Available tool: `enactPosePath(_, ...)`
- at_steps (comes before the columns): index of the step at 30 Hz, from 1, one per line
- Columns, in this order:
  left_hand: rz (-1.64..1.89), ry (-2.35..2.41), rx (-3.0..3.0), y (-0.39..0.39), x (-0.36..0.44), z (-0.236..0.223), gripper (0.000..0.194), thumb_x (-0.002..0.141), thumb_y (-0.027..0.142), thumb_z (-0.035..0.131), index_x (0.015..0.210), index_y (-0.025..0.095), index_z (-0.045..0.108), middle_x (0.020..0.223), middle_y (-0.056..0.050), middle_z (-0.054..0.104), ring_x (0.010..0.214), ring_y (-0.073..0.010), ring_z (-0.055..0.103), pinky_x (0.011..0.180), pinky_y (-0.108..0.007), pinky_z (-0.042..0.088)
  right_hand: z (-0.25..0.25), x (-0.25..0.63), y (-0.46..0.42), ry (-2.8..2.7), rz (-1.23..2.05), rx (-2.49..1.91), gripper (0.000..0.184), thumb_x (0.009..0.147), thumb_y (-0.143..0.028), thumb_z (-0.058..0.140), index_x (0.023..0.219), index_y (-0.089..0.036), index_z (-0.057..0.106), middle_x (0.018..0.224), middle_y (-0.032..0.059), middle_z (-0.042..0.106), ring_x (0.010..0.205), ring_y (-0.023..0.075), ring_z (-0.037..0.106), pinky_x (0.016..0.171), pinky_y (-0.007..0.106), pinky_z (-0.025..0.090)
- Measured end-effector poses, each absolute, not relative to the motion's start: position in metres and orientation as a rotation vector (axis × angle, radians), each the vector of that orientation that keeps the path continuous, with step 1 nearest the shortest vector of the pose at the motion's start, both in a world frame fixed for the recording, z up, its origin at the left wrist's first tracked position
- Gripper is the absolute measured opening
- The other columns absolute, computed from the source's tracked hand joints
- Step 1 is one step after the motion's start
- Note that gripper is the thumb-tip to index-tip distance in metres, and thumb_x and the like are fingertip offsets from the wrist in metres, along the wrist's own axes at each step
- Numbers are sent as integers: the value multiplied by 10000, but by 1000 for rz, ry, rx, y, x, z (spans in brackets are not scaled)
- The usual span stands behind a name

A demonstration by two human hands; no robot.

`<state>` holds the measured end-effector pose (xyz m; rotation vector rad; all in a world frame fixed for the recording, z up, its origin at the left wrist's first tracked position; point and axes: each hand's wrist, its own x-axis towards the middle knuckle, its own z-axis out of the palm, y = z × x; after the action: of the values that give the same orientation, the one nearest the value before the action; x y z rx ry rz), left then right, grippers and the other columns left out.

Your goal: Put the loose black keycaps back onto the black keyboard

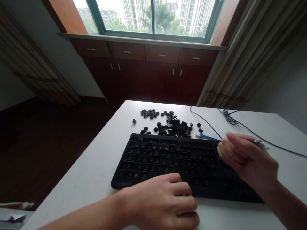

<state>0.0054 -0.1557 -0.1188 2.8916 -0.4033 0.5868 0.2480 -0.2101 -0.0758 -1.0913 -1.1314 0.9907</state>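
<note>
Keyboard (168, 158) on the white surface (96, 179); right end partly hidden by the right hand (244, 155). Right grip closed on a blurred metallic item (261, 145), type unclear. Left hand (168, 201) curled at keyboard's near edge; fingertips hidden, can't tell if grip holds anything. Loose keycaps (177, 126) overlap beyond, uncountable.

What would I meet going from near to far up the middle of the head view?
Left hand at the near edge → black keyboard → heap of small black pieces → dark red cabinet → windowsill → window.
</note>
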Motion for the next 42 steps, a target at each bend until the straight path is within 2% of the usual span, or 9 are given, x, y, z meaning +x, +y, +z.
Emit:
enactPosePath(3, 620, -396, 2896, -157, 5, -119, 155, 985, 185, 561, 960, 165, 713, 880, -13, 640, 812, -157, 550, 635, -345, 417, -66, 231, -196, -1067, 1146, -986, 530, 944, -287, 565, 495, -202, 297, 427, -54, 263, 389, 85, 254, 405, 292, 219)
enactPosePath(7, 648, -392, 2900, -157, 6, -120, 156, 975, 174, 560, 911, 167, 702, 844, -11, 626, 779, -156, 535, 620, -344, 398, -71, 212, -184, -1043, 1037, -854, 553, 942, -298, 560, 477, -203, 277, 419, -57, 248, 387, 82, 241, 419, 295, 217)
enactPosePath(10, 661, -393, 2894, -158, 7, -121, 152, 968, 178, 561, 882, 168, 686, 839, -13, 625, 755, -155, 522, 617, -343, 393, -82, 206, -177, -1108, 1019, -1008, 561, 930, -355, 604, 453, -205, 349, 412, -55, 292, 387, 79, 247, 415, 295, 185)
enactPosePath(16, 655, -397, 2894, -157, 7, -121, 165, 966, 191, 562, 837, 160, 660, 829, -21, 620, 763, -156, 524, 618, -341, 392, -80, 211, -176, -1111, 964, -954, 549, 934, -324, 598, 454, -206, 357, 415, -56, 280, 387, 85, 249, 431, 303, 204)
enactPosePath(21, 633, -409, 2888, -157, 6, -121, 169, 976, 195, 540, 879, 154, 672, 854, -23, 625, 780, -163, 527, 625, -346, 395, -87, 215, -181, -1141, 1044, -1044, 560, 937, -372, 605, 455, -201, 378, 417, -52, 296, 394, 83, 242, 422, 297, 173)
enactPosePath(25, 621, -406, 2889, -157, 6, -121, 164, 976, 193, 542, 905, 150, 683, 870, -25, 630, 790, -168, 533, 625, -348, 391, -83, 213, -183, -1118, 996, -965, 545, 950, -330, 586, 462, -202, 380, 427, -55, 287, 397, 86, 260, 435, 301, 209)
enactPosePath(30, 615, -405, 2885, -157, 7, -121, 156, 982, 196, 545, 950, 158, 693, 877, -21, 633, 781, -163, 529, 625, -349, 397, -95, 208, -181, -1206, 1010, -1116, 579, 953, -428, 590, 467, -202, 373, 431, -52, 314, 412, 81, 266, 436, 291, 210)
enactPosePath(37, 598, -392, 2909, -156, 6, -122, 143, 983, 218, 570, 1000, 178, 706, 903, -10, 643, 791, -158, 529, 637, -347, 409, -106, 208, -181, -1168, 1055, -1092, 576, 952, -455, 582, 477, -209, 369, 424, -59, 304, 402, 82, 257, 422, 287, 197)
enactPosePath(42, 572, -427, 2911, -154, 5, -122, 150, 979, 237, 586, 1050, 186, 708, 972, -12, 661, 845, -162, 554, 659, -342, 430, -94, 214, -174, -1283, 1040, -1210, 574, 949, -513, 570, 502, -214, 369, 439, -60, 314, 414, 86, 268, 423, 282, 215)
